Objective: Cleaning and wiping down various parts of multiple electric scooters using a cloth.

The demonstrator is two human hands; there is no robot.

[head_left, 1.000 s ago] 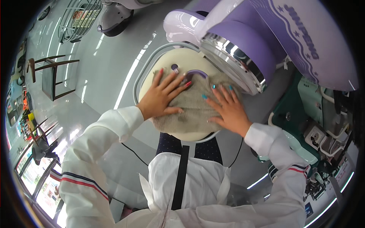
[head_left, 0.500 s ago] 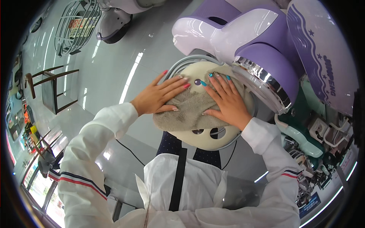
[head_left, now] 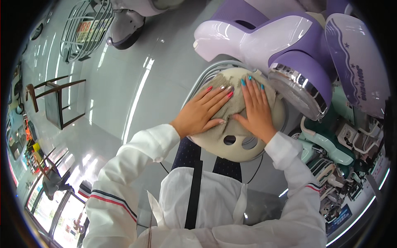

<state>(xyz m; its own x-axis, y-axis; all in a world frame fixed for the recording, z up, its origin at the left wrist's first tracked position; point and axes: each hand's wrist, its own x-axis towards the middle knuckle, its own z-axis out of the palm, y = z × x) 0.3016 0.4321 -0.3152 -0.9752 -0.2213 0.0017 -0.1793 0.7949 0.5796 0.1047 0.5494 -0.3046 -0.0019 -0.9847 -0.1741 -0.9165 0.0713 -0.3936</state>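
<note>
A cream rounded shell [head_left: 240, 153] with two oval holes near its front edge lies in front of me, above my knees. Spread over its middle is a crumpled grey-brown cloth [head_left: 231, 108]. My left hand [head_left: 202, 112] lies flat on the cloth's left side, fingers stretched toward the far right. On the right side of the cloth, my right hand [head_left: 257, 112] also rests flat, its fingers pointing away from me. Both palms press the cloth from above without gripping it. The hands partly hide the cloth and the shell's surface.
Grey wire bars [head_left: 198, 84] curve around the shell's far left. A purple scooter [head_left: 308, 62] with a round chrome-ringed lamp [head_left: 295, 89] stands close at the right. Green and white vehicles [head_left: 331, 151] line the right. A chair [head_left: 56, 99] and a wire basket [head_left: 84, 31] are at the left.
My left hand has slid right across the shell, nearer my right hand. The cloth, earlier draped past the shell's left edge, is now gathered around the middle. Both hands stay flat.
</note>
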